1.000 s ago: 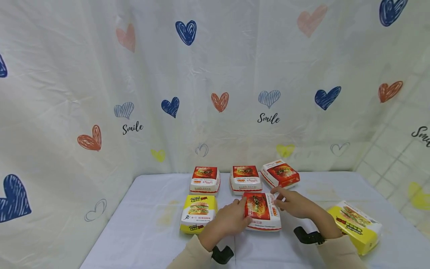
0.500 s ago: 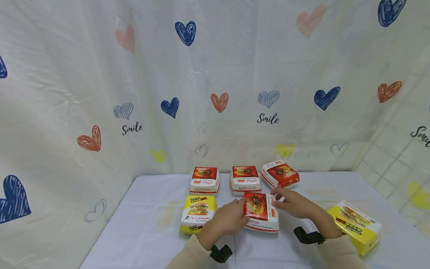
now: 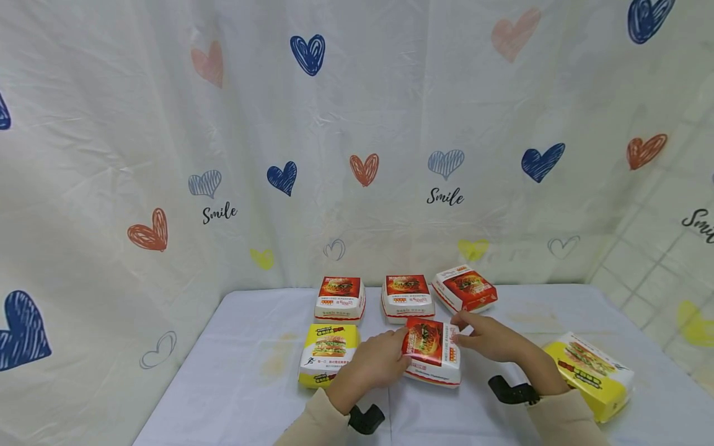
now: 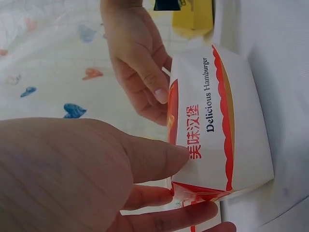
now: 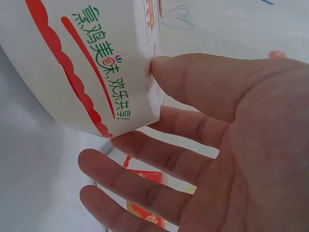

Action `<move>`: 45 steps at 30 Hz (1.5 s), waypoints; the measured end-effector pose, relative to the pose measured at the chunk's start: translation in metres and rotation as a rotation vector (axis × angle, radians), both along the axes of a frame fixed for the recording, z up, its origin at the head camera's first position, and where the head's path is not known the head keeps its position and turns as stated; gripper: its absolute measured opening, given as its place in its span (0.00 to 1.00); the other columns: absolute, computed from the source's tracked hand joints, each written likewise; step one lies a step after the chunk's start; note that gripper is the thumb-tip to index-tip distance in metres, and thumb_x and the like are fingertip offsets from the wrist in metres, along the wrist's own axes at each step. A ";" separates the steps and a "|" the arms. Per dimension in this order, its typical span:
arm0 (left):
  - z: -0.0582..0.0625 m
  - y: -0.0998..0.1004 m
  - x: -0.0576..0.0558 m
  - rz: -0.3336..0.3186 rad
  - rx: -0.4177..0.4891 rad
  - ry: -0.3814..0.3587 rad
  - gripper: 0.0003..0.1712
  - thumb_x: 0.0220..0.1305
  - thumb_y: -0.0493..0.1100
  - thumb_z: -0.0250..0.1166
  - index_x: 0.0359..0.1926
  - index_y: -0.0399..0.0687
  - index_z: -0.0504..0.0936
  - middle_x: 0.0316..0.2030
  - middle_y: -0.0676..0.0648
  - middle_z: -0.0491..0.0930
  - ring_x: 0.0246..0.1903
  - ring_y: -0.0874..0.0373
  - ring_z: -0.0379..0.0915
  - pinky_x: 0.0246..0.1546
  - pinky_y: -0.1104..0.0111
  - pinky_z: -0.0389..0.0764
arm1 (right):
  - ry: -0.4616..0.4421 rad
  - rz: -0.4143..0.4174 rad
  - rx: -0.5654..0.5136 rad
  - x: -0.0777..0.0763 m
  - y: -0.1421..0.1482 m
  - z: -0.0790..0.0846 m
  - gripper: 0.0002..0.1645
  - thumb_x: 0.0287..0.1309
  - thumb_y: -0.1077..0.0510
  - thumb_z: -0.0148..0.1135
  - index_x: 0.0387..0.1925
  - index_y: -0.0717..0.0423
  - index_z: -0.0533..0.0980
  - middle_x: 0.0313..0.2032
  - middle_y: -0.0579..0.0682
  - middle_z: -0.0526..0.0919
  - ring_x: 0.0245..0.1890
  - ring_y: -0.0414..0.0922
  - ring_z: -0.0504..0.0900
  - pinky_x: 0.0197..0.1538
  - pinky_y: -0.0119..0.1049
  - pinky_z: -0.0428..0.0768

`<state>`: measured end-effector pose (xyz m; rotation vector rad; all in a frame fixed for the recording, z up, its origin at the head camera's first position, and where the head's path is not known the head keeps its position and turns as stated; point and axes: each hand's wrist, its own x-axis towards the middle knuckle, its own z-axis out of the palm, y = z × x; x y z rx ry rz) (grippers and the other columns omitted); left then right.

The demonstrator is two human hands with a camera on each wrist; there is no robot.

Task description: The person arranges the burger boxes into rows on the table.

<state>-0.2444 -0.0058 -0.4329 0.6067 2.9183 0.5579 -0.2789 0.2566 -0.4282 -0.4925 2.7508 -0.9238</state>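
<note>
A red-and-white hamburger box (image 3: pixel 428 347) sits on the table between both hands, turned a little askew. My left hand (image 3: pixel 378 359) holds its left near corner: in the left wrist view the thumb lies on the printed front wall of the box (image 4: pixel 207 121), with fingers round the side. At the box's right far corner is my right hand (image 3: pixel 486 337). In the right wrist view its thumb presses the top edge of the box (image 5: pixel 96 72), the upper fingers touch the corner beneath, and the lower fingers spread apart from it.
Behind stand a red-and-white box (image 3: pixel 340 300), another (image 3: pixel 408 299) and a turned one (image 3: pixel 465 288) on the right. A yellow-and-white box (image 3: pixel 329 356) is left of my hands. Another yellow box (image 3: pixel 588 375) lies by my right forearm. A heart-print curtain (image 3: pixel 362 124) hangs behind the table.
Between my hands the hamburger box has turned slightly clockwise, its near right corner shifting left and toward me. Both hands keep nearly the same places; the other boxes stay put.
</note>
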 end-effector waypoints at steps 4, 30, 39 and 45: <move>0.001 -0.001 0.000 0.007 0.006 0.001 0.36 0.68 0.53 0.68 0.73 0.50 0.71 0.63 0.49 0.80 0.60 0.53 0.78 0.61 0.52 0.79 | -0.008 0.002 0.006 0.000 0.000 0.000 0.22 0.66 0.50 0.67 0.56 0.56 0.74 0.49 0.52 0.83 0.47 0.48 0.80 0.46 0.48 0.83; -0.005 -0.003 -0.006 0.052 0.017 0.101 0.29 0.66 0.48 0.69 0.67 0.55 0.77 0.56 0.51 0.84 0.45 0.58 0.78 0.41 0.63 0.81 | -0.022 0.008 0.051 0.004 -0.002 0.002 0.19 0.67 0.48 0.65 0.50 0.55 0.75 0.43 0.52 0.82 0.42 0.47 0.79 0.43 0.45 0.82; -0.006 -0.002 -0.007 0.105 0.011 0.154 0.26 0.67 0.47 0.67 0.65 0.54 0.78 0.54 0.46 0.80 0.44 0.54 0.79 0.39 0.60 0.82 | -0.039 0.020 0.036 0.005 -0.002 0.003 0.17 0.68 0.48 0.64 0.49 0.55 0.76 0.39 0.50 0.82 0.38 0.45 0.79 0.39 0.42 0.79; -0.007 -0.002 -0.008 0.121 0.000 0.166 0.26 0.67 0.49 0.68 0.65 0.55 0.78 0.53 0.45 0.78 0.42 0.55 0.77 0.40 0.60 0.83 | -0.067 0.030 0.018 0.006 -0.003 0.006 0.16 0.68 0.50 0.64 0.49 0.57 0.75 0.34 0.51 0.81 0.35 0.46 0.78 0.36 0.40 0.76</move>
